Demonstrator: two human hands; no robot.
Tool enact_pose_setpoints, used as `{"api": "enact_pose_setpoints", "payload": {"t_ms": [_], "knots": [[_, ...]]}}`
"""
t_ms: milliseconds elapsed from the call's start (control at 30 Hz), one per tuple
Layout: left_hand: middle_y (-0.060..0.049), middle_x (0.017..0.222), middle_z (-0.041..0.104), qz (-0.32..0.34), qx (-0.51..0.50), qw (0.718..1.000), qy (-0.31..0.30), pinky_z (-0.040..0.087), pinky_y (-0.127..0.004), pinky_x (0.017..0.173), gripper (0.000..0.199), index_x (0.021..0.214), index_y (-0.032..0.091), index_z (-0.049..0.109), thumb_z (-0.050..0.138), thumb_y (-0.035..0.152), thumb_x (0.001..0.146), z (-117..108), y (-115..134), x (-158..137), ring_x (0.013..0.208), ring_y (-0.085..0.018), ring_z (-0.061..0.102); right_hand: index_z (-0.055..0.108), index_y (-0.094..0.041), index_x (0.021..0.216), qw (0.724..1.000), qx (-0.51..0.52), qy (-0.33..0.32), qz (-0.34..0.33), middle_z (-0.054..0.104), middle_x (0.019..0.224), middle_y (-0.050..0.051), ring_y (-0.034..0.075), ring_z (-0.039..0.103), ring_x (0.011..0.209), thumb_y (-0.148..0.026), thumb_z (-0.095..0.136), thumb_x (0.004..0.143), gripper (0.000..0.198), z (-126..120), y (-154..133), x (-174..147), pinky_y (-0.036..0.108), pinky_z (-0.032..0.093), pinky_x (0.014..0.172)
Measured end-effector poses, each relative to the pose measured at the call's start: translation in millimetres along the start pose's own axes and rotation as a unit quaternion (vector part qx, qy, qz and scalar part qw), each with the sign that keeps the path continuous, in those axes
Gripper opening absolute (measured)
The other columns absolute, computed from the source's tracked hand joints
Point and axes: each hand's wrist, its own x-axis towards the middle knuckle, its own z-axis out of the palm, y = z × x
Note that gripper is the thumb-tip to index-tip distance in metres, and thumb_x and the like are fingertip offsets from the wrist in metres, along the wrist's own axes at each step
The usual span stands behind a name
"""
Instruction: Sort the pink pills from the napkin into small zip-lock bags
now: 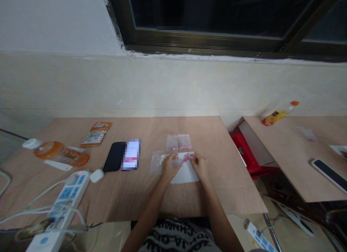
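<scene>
A sheet of white paper (185, 174) lies on the desk between my hands, with a cluster of small pink bead-like pieces (185, 157) near its far edge. My left hand (170, 167) is closed at the paper's left side, its fingers on what looks like a small clear plastic bag (175, 161). At the right edge, my right hand (200, 166) has its fingertips pinched together beside the pink pieces; anything in them is too small to make out. Just beyond the paper lie two small clear zip bags (178, 142) with pink pieces inside. More clear plastic bags (156, 163) lie left of my left hand.
Left on the desk (146, 201) are a phone with a lit screen (131, 154), a black flat case (114, 156), an orange packet (96, 134), an orange drink bottle (62, 153) on its side and a power strip (63, 201) with cables. A second desk (295, 154) stands right, past a gap.
</scene>
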Motion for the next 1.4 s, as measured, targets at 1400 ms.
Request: {"api": "enact_pose_setpoints", "payload": {"t_ms": [1400], "knots": [[-0.003, 0.093, 0.070, 0.008, 0.004, 1.000, 0.003, 0.052, -0.034, 0.081, 0.045, 0.106, 0.020, 0.063, 0.071, 0.014, 0.062, 2.0, -4.4, -1.9, 0.086, -0.019, 0.065, 0.072, -0.018, 0.082, 1.000, 0.011, 0.019, 0.004, 0.059, 0.059, 0.000, 0.013, 0.052, 0.053, -0.051, 0.053, 0.086, 0.038, 2.7, -13.0, -5.1, 0.024, 0.035, 0.056]]}}
